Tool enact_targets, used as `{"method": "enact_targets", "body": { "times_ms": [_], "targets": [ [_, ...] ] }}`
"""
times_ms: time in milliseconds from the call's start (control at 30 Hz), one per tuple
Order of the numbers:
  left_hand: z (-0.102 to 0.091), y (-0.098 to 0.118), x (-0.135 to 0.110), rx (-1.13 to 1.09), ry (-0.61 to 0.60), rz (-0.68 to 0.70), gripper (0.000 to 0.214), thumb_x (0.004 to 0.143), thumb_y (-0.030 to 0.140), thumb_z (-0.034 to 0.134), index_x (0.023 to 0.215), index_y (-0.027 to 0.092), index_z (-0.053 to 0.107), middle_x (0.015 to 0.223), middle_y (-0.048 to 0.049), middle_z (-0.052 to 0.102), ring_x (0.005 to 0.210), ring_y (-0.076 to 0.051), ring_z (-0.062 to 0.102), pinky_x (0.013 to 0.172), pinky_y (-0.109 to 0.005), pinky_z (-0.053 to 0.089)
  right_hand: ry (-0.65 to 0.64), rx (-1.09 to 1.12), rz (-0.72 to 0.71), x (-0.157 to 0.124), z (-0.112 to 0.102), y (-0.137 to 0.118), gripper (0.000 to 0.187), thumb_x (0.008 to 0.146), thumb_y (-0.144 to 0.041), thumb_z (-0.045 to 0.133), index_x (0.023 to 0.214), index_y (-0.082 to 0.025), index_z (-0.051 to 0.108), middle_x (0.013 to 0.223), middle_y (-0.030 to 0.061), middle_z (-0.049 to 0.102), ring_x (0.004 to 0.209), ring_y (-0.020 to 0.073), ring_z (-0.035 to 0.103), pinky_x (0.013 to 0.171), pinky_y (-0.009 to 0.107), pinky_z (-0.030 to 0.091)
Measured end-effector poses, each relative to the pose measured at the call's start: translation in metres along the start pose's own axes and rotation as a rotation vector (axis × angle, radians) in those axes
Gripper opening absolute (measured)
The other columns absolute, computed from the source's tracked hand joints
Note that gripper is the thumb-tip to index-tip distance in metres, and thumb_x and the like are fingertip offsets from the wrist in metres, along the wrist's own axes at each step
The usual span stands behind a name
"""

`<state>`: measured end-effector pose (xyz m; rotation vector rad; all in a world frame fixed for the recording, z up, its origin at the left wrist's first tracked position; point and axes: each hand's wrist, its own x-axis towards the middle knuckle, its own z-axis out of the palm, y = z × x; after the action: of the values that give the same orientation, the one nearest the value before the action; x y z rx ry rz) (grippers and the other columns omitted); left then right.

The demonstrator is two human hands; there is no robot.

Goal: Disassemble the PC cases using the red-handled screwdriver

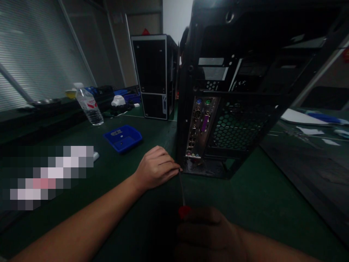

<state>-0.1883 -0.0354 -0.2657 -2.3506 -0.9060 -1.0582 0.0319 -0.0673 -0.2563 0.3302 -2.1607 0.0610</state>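
My right hand (pixel 209 233), dark in shadow at the bottom, is wrapped round a screwdriver (pixel 183 193) with a red handle end and a thin metal shaft. The shaft points away from me toward the lower left corner of a black computer case (pixel 188 160). At the shaft's tip, the fingers of my left hand (pixel 158 167) are pinched together beside that corner. Whatever sits between them is too small to make out. The case stands upright with its rear toward me, showing a port panel (pixel 201 125) with a purple connector.
A blue plastic tray (pixel 124 140) with small bits inside lies left of my left hand. Behind it stand a water bottle (pixel 88 105) and a second computer tower (pixel 152 78). At the right are a dark mat (pixel 308 182) and papers (pixel 302 117). A pixelated patch covers the left.
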Motion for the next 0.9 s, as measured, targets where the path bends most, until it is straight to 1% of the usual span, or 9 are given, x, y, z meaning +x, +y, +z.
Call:
{"method": "enact_targets", "body": {
  "times_ms": [100,233,333,400,500,600,700,767,900],
  "targets": [
    [-0.0005,0.0005,0.0003,-0.002,-0.005,0.003,0.009,0.086,0.022,0.071,0.092,0.017,0.068,0.08,-0.0014,0.071,0.074,-0.015,0.059,0.072,-0.032,0.046,0.002,0.011,0.018,0.0007,-0.0004,0.0026,0.045,0.106,-0.025,0.018,0.092,-0.015,0.059,0.097,-0.008,0.063,0.1,0.0065,0.055,0.113,0.023,0.033],
    [-0.001,0.0013,0.0019,0.01,-0.003,0.011,0.007,0.087,0.022,0.07,0.092,0.017,0.068,0.079,-0.0015,0.071,0.073,-0.015,0.059,0.071,-0.032,0.046,-0.016,0.005,-0.002,0.001,-0.0015,0.0026,0.049,0.107,-0.025,0.016,0.089,-0.016,0.06,0.096,-0.0087,0.062,0.099,0.0062,0.055,0.114,0.022,0.032],
    [-0.0008,0.0015,0.0018,0.015,-0.001,0.008,0.007,0.087,0.023,0.07,0.091,0.017,0.068,0.078,-0.0016,0.07,0.073,-0.015,0.059,0.071,-0.032,0.046,-0.023,0.006,-0.011,0.0007,-0.0013,0.0028,0.05,0.107,-0.026,0.016,0.089,-0.016,0.061,0.097,-0.0082,0.063,0.1,0.0071,0.054,0.112,0.023,0.033],
    [-0.0005,0.0017,0.0011,0.007,-0.002,0.006,0.006,0.087,0.022,0.07,0.091,0.017,0.068,0.078,-0.0019,0.07,0.073,-0.015,0.059,0.072,-0.032,0.046,-0.034,0.011,-0.019,0.0006,-0.0009,0.0036,0.052,0.106,-0.026,0.014,0.089,-0.016,0.062,0.099,-0.0076,0.063,0.102,0.0079,0.054,0.114,0.024,0.032],
    [0.0,0.0019,0.0003,-0.012,0.005,0.017,0.007,0.086,0.021,0.07,0.092,0.016,0.067,0.079,-0.0023,0.071,0.073,-0.015,0.06,0.072,-0.032,0.046,-0.048,0.007,-0.016,0.0012,0.0,0.005,0.051,0.106,-0.025,0.017,0.088,-0.016,0.063,0.1,-0.0076,0.063,0.102,0.0076,0.054,0.117,0.025,0.029],
    [0.0003,0.0023,0.0002,-0.012,0.008,0.015,0.009,0.085,0.02,0.071,0.092,0.017,0.067,0.08,-0.0019,0.071,0.073,-0.015,0.06,0.072,-0.032,0.046,-0.05,0.002,-0.028,0.0027,0.0001,0.0051,0.043,0.104,-0.023,0.025,0.087,-0.016,0.063,0.1,-0.0079,0.063,0.101,0.0075,0.054,0.118,0.025,0.028],
    [0.0003,0.0037,0.0008,0.013,0.0,-0.001,0.01,0.085,0.021,0.072,0.092,0.017,0.067,0.081,-0.001,0.072,0.073,-0.015,0.059,0.072,-0.033,0.046,-0.045,-0.013,-0.028,0.0042,-0.0012,0.0031,0.042,0.105,-0.024,0.022,0.09,-0.015,0.061,0.097,-0.0076,0.063,0.1,0.0074,0.054,0.119,0.024,0.026],
    [-0.0002,0.0051,0.0014,0.031,0.002,0.003,0.009,0.085,0.021,0.072,0.092,0.017,0.067,0.081,-0.0008,0.072,0.073,-0.015,0.058,0.071,-0.033,0.046,-0.03,-0.018,0.003,0.0045,-0.0022,0.0013,0.046,0.106,-0.025,0.016,0.091,-0.015,0.058,0.095,-0.0074,0.063,0.098,0.0073,0.055,0.119,0.024,0.028],
    [-0.0018,0.007,0.0018,0.057,0.008,0.003,0.008,0.086,0.021,0.071,0.091,0.018,0.066,0.082,-0.0009,0.072,0.073,-0.015,0.058,0.072,-0.033,0.045,-0.004,-0.027,0.019,0.0044,-0.0014,0.0006,0.039,0.106,-0.025,0.021,0.091,-0.015,0.056,0.093,-0.0077,0.063,0.095,0.0074,0.056,0.116,0.026,0.034]
  ]
}}
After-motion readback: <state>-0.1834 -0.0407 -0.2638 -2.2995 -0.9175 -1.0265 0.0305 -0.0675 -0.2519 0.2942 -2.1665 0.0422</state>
